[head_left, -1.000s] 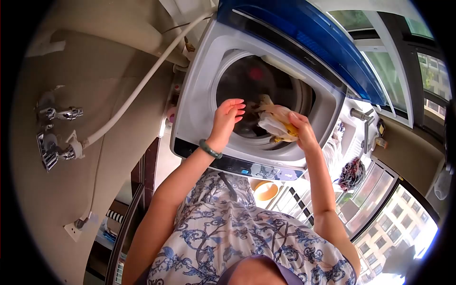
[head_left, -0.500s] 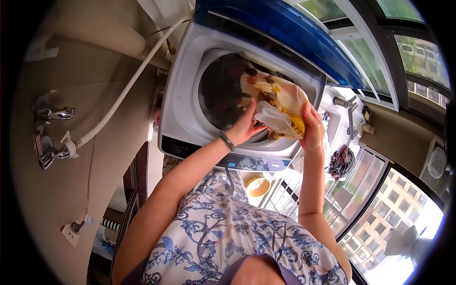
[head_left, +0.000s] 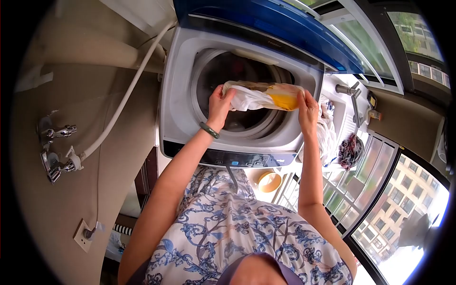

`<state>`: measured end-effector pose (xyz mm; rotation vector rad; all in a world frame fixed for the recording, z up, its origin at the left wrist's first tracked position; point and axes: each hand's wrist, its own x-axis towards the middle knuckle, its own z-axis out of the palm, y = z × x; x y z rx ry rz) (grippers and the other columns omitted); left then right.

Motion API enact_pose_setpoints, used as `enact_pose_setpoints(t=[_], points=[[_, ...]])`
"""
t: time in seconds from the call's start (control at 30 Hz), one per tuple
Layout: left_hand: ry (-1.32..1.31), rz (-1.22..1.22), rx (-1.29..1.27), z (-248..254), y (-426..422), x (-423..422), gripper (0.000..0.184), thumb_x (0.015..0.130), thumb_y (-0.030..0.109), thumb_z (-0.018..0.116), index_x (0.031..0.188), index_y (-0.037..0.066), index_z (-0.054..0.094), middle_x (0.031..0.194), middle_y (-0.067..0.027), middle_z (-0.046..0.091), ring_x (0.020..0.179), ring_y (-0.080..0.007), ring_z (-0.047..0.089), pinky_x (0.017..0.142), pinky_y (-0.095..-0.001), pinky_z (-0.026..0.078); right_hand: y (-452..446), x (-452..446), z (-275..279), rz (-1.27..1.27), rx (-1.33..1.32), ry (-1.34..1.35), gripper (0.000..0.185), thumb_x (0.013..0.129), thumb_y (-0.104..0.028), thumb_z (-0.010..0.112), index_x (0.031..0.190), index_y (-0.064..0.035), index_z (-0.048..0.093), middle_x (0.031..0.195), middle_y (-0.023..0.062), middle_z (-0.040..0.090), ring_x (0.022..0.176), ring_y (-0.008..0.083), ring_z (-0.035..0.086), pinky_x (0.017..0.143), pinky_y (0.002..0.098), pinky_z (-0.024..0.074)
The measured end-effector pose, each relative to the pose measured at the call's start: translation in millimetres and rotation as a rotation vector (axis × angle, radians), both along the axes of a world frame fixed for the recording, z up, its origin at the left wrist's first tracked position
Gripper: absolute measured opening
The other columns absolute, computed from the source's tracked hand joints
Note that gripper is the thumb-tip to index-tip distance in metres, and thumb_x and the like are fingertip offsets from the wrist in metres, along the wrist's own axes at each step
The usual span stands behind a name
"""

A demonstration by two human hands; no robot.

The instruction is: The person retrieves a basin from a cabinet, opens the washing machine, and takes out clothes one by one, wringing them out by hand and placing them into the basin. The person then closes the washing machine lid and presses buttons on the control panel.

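Note:
A white and cream garment [head_left: 254, 99] with a yellow patch is stretched sideways over the open washing machine [head_left: 178, 102]. My left hand [head_left: 220, 105], with a dark bangle at the wrist, grips its left end. Its right end is pinched in my right hand [head_left: 308, 113]. Folds hide the garment's exact kind. Below it lies the dark drum opening [head_left: 237, 124], whose contents are hard to make out. The blue lid [head_left: 266, 31] stands raised behind.
On the left wall are metal taps [head_left: 59, 152] with a pale hose [head_left: 126, 99] running up from them. To the right, a sink with a faucet [head_left: 352, 97] holds light cloth, and a dark bundle [head_left: 350, 151] lies nearby. A round yellowish basin [head_left: 270, 182] sits below.
The garment has gone from hanging bunched with its print showing to being pulled out lengthwise. My left hand has moved left and up, widening the gap between my hands.

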<state>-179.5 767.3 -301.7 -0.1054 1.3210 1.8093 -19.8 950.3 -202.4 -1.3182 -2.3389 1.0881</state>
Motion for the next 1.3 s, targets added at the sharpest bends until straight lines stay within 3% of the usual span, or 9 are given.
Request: enact_pose_setpoints(t=[0.23, 0.3, 0.53, 0.63, 0.7, 0.87, 1.1, 1.2, 1.3], points=[[0.351, -0.349, -0.180, -48, 13, -32, 0.041, 0.095, 0.038, 0.049, 0.115, 0.002, 0.055, 0.108, -0.0072, 0.061, 0.100, -0.0136, 0.058, 0.083, -0.0268, 0.046, 16, -13, -18, -0.173, -1.035, 0.238, 0.039, 0.094, -0.033, 0.053, 0.108, 0.0024, 0.059, 0.099, 0.0088, 0.062, 0.083, 0.0173, 0.060, 0.078, 0.0270, 0.0486], [-0.283, -0.595, 0.007, -20, 15, -45, 0.045, 0.095, 0.042, 0.049, 0.122, 0.005, 0.052, 0.118, -0.0074, 0.058, 0.104, -0.0148, 0.058, 0.087, -0.0293, 0.048, 26, -10, -32, -0.261, -1.150, 0.357, 0.035, 0.094, -0.029, 0.054, 0.106, 0.0034, 0.057, 0.097, 0.0110, 0.062, 0.083, 0.0180, 0.061, 0.077, 0.0278, 0.0505], [-0.580, -0.862, 0.026, -22, 9, -44, 0.044, 0.094, 0.039, 0.053, 0.121, 0.005, 0.054, 0.115, -0.0071, 0.061, 0.102, -0.0160, 0.060, 0.088, -0.0304, 0.049, 41, -12, -62, -0.645, -1.209, 0.774, 0.020, 0.090, -0.017, 0.062, 0.086, 0.0011, 0.053, 0.083, 0.0139, 0.059, 0.073, 0.0197, 0.061, 0.076, 0.0317, 0.0548], [-0.723, -0.752, 0.054, -24, 10, -41, 0.041, 0.093, 0.037, 0.053, 0.120, 0.006, 0.055, 0.114, -0.0067, 0.062, 0.102, -0.0180, 0.061, 0.088, -0.0318, 0.050, 11, -13, -74, -0.118, -1.111, 0.486, 0.082, 0.073, -0.012, 0.065, 0.145, -0.0054, 0.025, 0.134, 0.0195, 0.046, 0.122, 0.0326, 0.046, 0.110, 0.0402, 0.0291], [-0.784, -0.650, 0.090, -30, 13, -41, 0.039, 0.093, 0.036, 0.053, 0.119, 0.007, 0.055, 0.113, -0.0062, 0.062, 0.101, -0.0189, 0.061, 0.088, -0.0325, 0.050, -7, -10, -126, 0.276, -0.976, 0.384, 0.105, 0.061, -0.011, 0.061, 0.150, -0.0128, 0.005, 0.148, 0.0108, 0.031, 0.137, 0.0285, 0.025, 0.115, 0.0360, 0.0111], [-0.823, -0.736, -0.133, -50, 15, -28, 0.035, 0.092, 0.039, 0.052, 0.111, 0.011, 0.060, 0.104, -0.0037, 0.065, 0.093, -0.0175, 0.064, 0.078, -0.0334, 0.054, -51, -12, -203, 0.167, -0.489, 0.330, 0.085, 0.070, 0.002, 0.057, 0.147, -0.0116, 0.024, 0.139, 0.0148, 0.042, 0.125, 0.0271, 0.044, 0.105, 0.0314, 0.0335], [-0.769, -0.628, -0.361, -96, 10, -31, 0.032, 0.092, 0.033, 0.050, 0.110, 0.007, 0.058, 0.106, -0.0068, 0.064, 0.097, -0.0218, 0.063, 0.086, -0.0367, 0.052, -57, 11, -177, -0.375, -1.143, 0.406, 0.038, 0.089, -0.018, 0.047, 0.123, 0.0001, 0.049, 0.104, 0.0137, 0.061, 0.090, 0.0206, 0.062, 0.072, 0.0312, 0.0520], [-0.440, -0.401, -0.491, -202, -6, 3, 0.045, 0.086, 0.007, 0.046, 0.130, 0.009, 0.038, 0.116, -0.0141, 0.057, 0.103, -0.0294, 0.060, 0.085, -0.0439, 0.051, -73, 13, -145, -0.345, -1.526, 0.360, 0.043, 0.089, -0.020, 0.054, 0.126, -0.0010, 0.045, 0.102, 0.0115, 0.061, 0.084, 0.0176, 0.063, 0.062, 0.0281, 0.0523], [-0.233, -0.913, -0.704, -117, 6, 20, 0.071, 0.082, 0.002, 0.056, 0.142, 0.020, 0.024, 0.128, -0.0147, 0.050, 0.111, -0.0277, 0.056, 0.082, -0.0443, 0.052, -92, 10, -129, -0.366, -1.523, 0.311, 0.053, 0.086, -0.014, 0.059, 0.134, -0.0055, 0.037, 0.108, 0.0123, 0.059, 0.090, 0.0206, 0.062, 0.068, 0.0313, 0.0542]])
